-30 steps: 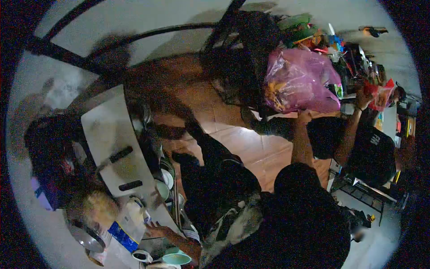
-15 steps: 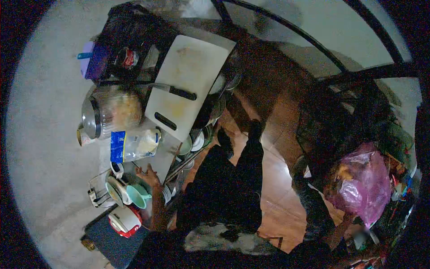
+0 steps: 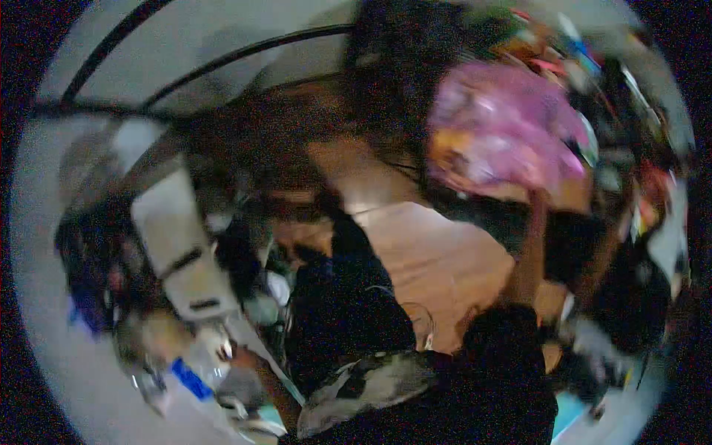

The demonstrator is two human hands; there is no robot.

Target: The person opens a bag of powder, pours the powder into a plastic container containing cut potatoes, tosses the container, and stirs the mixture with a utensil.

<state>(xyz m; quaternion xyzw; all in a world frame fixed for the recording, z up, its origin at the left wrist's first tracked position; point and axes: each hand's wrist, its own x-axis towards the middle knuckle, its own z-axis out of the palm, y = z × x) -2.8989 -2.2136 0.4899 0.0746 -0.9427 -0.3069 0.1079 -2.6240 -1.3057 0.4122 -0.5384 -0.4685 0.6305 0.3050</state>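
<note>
Blurred by motion, my left hand (image 3: 241, 356) is at the counter beside the clear plastic packet with a blue panel (image 3: 191, 380). It looks close to the packet's clear end, but I cannot make out contact or finger position. My right arm stretches far out to the right, and my right hand (image 3: 540, 200) is at the lower edge of a pink plastic bag (image 3: 504, 122). Something orange-yellow shows through the bag. The right fingers are smeared and partly lost against the bag, so their grip cannot be told.
A white cutting board (image 3: 167, 222) lies on the counter at left, with a dark-handled knife (image 3: 184, 261) across it. Beside the packet is a blurred jar (image 3: 152, 337). Dishes (image 3: 276, 289) sit below the counter edge. Tiled floor (image 3: 430, 256) lies between both sides, with cluttered items (image 3: 571, 52) at upper right.
The view has swung right, bringing the pink bag nearer the centre and the counter lower left. My left hand, spread over the counter before, is now closer to the packet. My right hand stays by the bag.
</note>
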